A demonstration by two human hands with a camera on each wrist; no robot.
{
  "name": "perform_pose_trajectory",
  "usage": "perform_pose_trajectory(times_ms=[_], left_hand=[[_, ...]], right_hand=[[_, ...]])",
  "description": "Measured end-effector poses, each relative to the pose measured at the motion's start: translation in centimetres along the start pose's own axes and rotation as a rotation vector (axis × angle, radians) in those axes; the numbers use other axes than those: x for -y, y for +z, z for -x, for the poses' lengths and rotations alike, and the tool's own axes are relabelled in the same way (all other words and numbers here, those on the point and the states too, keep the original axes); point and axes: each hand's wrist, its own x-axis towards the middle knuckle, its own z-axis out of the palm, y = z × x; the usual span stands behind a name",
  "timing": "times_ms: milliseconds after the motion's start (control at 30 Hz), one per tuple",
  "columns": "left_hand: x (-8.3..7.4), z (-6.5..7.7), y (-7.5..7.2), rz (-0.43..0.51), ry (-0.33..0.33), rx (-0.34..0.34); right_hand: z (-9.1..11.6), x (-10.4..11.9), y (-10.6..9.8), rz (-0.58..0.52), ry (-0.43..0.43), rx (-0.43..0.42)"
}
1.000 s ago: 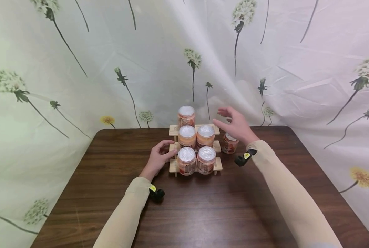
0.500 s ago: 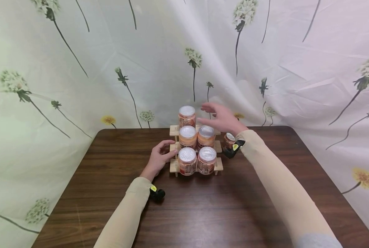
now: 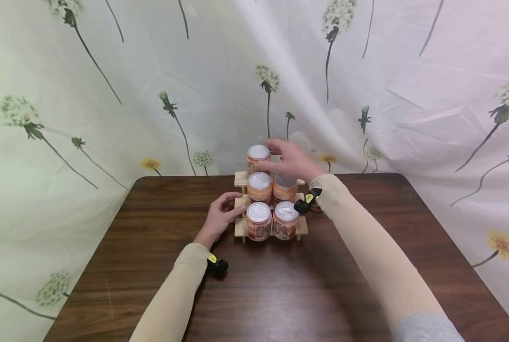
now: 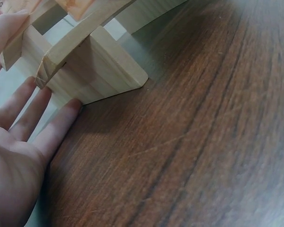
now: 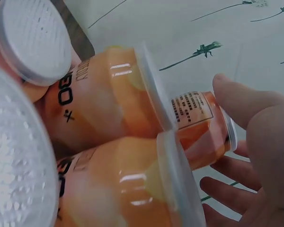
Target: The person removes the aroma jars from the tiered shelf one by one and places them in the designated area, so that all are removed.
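My left hand (image 3: pixel 220 216) holds the left end of a three-tier wooden rack (image 3: pixel 240 179), thumb in front of the middle board and other fingertips along the side panel (image 4: pixel 85 75). Two jars stand on the bottom tier, a left jar (image 3: pixel 258 228) and a right jar (image 3: pixel 284 228). Two orange-labelled jars (image 5: pixel 109 99) stand on the middle tier. On the top tier is a single jar (image 3: pixel 256 164) with a silvery lid. My right hand (image 3: pixel 290 161) is at that jar's right side, thumb in front and spread fingers behind its edge (image 5: pixel 203 127).
Behind my right wrist another jar (image 3: pixel 317 205) on the table is mostly hidden. The dark wooden tabletop (image 3: pixel 254 294) extends around the rack. A dandelion-print curtain (image 3: pixel 220 85) hangs close behind it. Black cameras are strapped to both wrists.
My right hand has moved left from above the loose jar to the top-tier jar, its wrist now covering most of the loose one. The left hand has kept its place on the rack.
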Motion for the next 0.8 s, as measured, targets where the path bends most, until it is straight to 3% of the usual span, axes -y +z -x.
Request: perform_pose_trajectory(times_ms=[200, 800], left_hand=[[1.9, -0.8, -0.3, -0.001, -0.001, -0.008], [2.4, -0.8, -0.2, 0.0, 0.051, -0.011]], right_hand=[[-0.5, 0.5, 0.4, 0.025, -0.005, 0.012], [-1.2, 1.5, 0.9, 0.07, 0.024, -0.01]])
